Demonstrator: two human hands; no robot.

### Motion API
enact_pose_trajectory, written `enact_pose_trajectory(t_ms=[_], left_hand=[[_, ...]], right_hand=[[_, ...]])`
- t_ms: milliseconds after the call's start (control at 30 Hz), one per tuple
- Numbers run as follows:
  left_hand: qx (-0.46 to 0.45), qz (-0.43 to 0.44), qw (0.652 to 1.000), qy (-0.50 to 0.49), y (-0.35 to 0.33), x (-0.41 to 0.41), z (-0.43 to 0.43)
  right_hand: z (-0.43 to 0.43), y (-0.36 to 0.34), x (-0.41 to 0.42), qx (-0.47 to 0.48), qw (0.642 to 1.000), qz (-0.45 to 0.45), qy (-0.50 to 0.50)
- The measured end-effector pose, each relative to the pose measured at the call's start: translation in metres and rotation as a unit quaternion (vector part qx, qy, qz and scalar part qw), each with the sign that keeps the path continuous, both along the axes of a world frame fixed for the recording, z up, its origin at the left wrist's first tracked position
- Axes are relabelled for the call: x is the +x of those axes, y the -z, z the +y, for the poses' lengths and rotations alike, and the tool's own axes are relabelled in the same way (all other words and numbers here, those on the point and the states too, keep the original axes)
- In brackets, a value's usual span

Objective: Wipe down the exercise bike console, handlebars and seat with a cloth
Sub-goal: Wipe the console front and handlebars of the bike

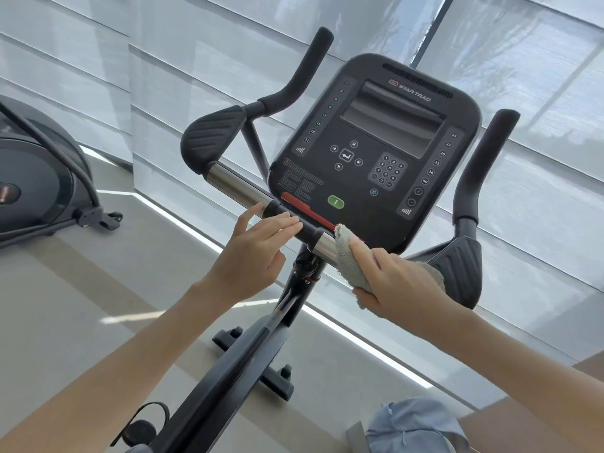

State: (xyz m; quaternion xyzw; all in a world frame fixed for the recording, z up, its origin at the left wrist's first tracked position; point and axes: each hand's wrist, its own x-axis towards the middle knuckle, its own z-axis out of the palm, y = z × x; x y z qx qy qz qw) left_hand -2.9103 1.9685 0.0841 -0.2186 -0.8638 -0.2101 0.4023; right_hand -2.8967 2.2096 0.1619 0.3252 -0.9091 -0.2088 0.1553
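Observation:
The black console [376, 152] of the exercise bike fills the middle of the view, its screen dark. Below it runs the chrome and black handlebar [238, 189], with upright black grips at the left [307, 67] and right [483, 165]. My right hand [392, 282] holds a pale green cloth [351, 263] against the bar's chrome section just under the console's lower edge. My left hand [258, 253] rests with straight fingers on the black middle part of the bar. The seat is out of view.
Another exercise machine [39, 184] stands at the left on the grey floor. White window blinds [523, 76] hang behind the bike. The bike's frame [248, 348] and front foot [261, 364] lie below my hands. A blue garment [415, 426] shows at the bottom edge.

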Motion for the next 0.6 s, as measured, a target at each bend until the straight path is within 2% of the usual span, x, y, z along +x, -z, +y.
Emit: enact_pose_trajectory(t_ms=[67, 133, 400, 500, 600], left_hand=[[0.004, -0.001, 1.000, 0.000, 0.000, -0.001, 0.000], [0.003, -0.001, 1.000, -0.001, 0.000, -0.001, 0.001], [0.000, -0.001, 1.000, -0.001, -0.001, -0.001, 0.001], [0.002, -0.003, 1.000, 0.000, -0.002, 0.000, 0.002], [0.004, -0.009, 1.000, 0.001, -0.003, 0.001, 0.002]], right_hand=[[-0.003, 0.008, 0.001, -0.005, 0.996, 0.078, -0.032], [-0.009, 0.014, -0.004, -0.016, 0.993, 0.105, -0.040], [-0.052, 0.006, -0.036, -0.113, 0.993, -0.020, 0.040], [-0.056, -0.002, -0.052, -0.162, 0.975, -0.141, 0.059], [-0.054, -0.014, -0.068, -0.231, 0.908, -0.331, 0.111]])
